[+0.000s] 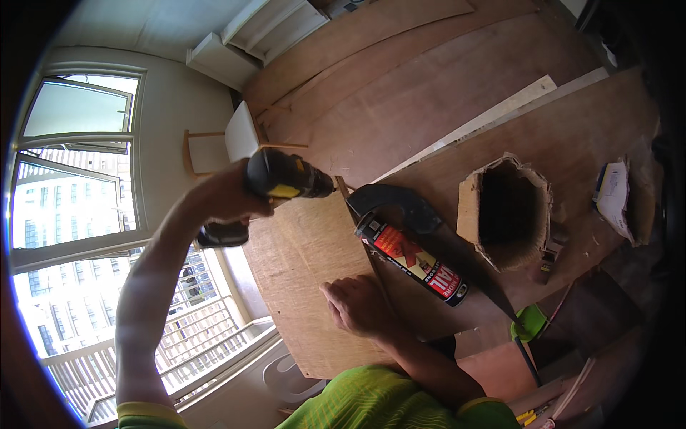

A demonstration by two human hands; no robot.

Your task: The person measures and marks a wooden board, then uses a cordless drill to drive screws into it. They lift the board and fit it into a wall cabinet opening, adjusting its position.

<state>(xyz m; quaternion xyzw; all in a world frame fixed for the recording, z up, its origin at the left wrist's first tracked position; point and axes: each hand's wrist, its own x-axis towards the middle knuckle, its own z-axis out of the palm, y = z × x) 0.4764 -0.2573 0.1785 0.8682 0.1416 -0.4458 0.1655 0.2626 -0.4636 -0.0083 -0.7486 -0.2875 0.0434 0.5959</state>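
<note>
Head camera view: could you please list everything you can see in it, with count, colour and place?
Cordless drill: one, black and yellow, held up at left centre.
Plywood sheet: one, brown, under the right hand.
Sealant cartridge: one, black and red, lying right of the sheet.
Hand saw: one, black handle, beside the cartridge.
Cardboard box: one, brown, open, at right.
Wooden boards: several, brown, across the top.
Windows: several, white-framed, at left.
Left hand: gripping the drill.
Right hand: resting flat on the plywood sheet.
</note>
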